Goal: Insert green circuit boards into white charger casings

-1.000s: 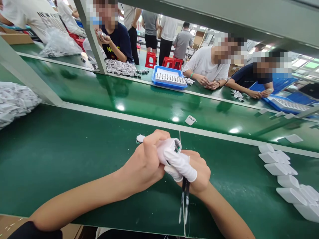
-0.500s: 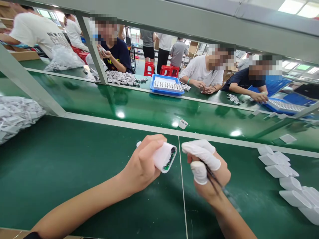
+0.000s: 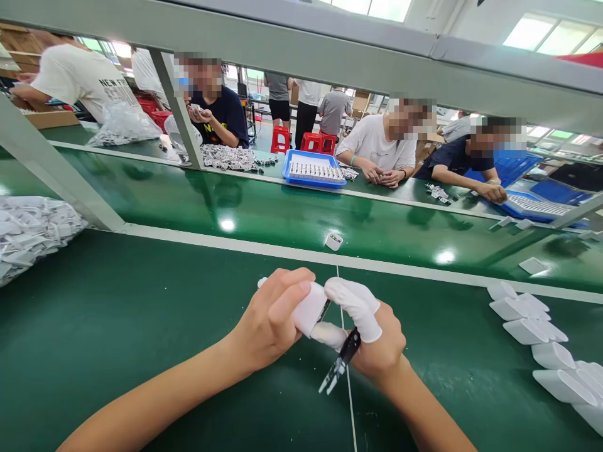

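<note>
1. Working a white plastic casing (image 3: pixel 308 309) above the green desk (image 3: pixel 141 370): the step in hand, judging from the pose, is close work at the casing's end nearest the tool, with that end mostly hidden behind the fingers.
2. Left hand (image 3: pixel 269 323): its grip is clenching, with bare fingers (image 3: pixel 287 295) wrapping the casing from the left. The casing is sitting in this grip, apparently clear of the desk.
3. Right hand (image 3: pixel 379 345): its grip is closing on black tweezers (image 3: pixel 342 363), with white finger cots (image 3: pixel 353 307) covering the fingers. The tweezers are angling down past the casing, and a dark tip is showing beside it; whether it is touching, and how far the points are parted, cannot be told.
4. Next move, as judged: it is calling for a steady left-hand hold while the tweezers are being guided precisely at the casing's end.
5. Surroundings: further white casings (image 3: pixel 532 329) are lining the desk at right, a clear bag of white parts (image 3: pixel 32 238) is lying at left, and a single small casing (image 3: pixel 333 242) is sitting on the far desk section.
6. Beyond: a co-worker in a white shirt (image 3: pixel 377 144) is leaning beside a blue tray (image 3: pixel 313 184), hands apart from the person's own.
</note>
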Motion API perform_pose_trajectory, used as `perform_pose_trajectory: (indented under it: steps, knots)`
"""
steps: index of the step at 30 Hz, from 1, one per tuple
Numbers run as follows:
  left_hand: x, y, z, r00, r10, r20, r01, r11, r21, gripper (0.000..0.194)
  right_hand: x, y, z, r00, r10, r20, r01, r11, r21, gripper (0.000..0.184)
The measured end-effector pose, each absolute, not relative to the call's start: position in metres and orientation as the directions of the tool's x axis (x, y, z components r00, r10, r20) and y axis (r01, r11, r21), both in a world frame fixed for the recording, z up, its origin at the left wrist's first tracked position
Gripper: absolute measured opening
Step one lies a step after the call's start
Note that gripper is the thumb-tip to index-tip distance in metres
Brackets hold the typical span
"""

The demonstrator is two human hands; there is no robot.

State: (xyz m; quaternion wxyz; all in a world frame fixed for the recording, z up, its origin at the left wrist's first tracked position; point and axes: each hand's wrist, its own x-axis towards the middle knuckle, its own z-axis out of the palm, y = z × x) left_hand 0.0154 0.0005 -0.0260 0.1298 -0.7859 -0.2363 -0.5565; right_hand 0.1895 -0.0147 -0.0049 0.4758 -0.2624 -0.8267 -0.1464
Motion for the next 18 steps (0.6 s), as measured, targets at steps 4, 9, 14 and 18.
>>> perform_pose_trajectory:
  steps: [4,9,14,18]
  knots:
    - [0.012,0.002,-0.03,0.212,0.402,0.891,0.474,-0.839,0.266,0.061,0.193,-0.012,-0.004,-0.429,0.348,0.834,0.631,0.776,0.001,0.014]
    - [0.001,0.037,-0.035,0.03,0.845,0.533,0.553,-0.458,0.696,0.027,0.21,0.003,-0.012,-0.602,0.667,0.44,0.729,0.683,-0.037,0.02]
    - [-0.012,0.112,-0.053,-0.014,0.968,0.251,0.641,-0.185,0.745,0.022,0.233,-0.008,-0.053,-0.61,0.713,0.346,0.764,0.644,0.019,0.026]
    - [-0.014,0.149,-0.056,0.055,0.989,0.135,0.694,-0.135,0.707,0.024,0.257,-0.048,-0.084,-0.597,0.69,0.41,0.774,0.63,0.067,0.037]
